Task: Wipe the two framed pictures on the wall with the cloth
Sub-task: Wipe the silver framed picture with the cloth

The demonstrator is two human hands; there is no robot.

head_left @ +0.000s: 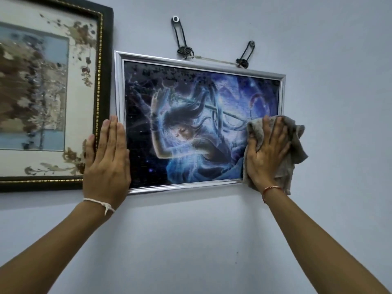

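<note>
A silver-framed picture (191, 115) with a blue fantasy figure hangs on the wall, tilted down to the right. My right hand (266, 153) presses a grey cloth (294, 145) flat against its lower right corner; the cloth covers that corner and spills onto the wall. My left hand (107, 160) lies flat, fingers together, over the picture's lower left corner and the gap beside it. Left of that hangs a larger dark-framed picture (104, 81) with a gold beaded inner edge and a stained cream mat.
Two dark hooks (180, 37) (247, 54) on the pale blue wall carry the silver frame by a string (212, 59). The two frames nearly touch. Bare wall (191, 240) extends below and to the right.
</note>
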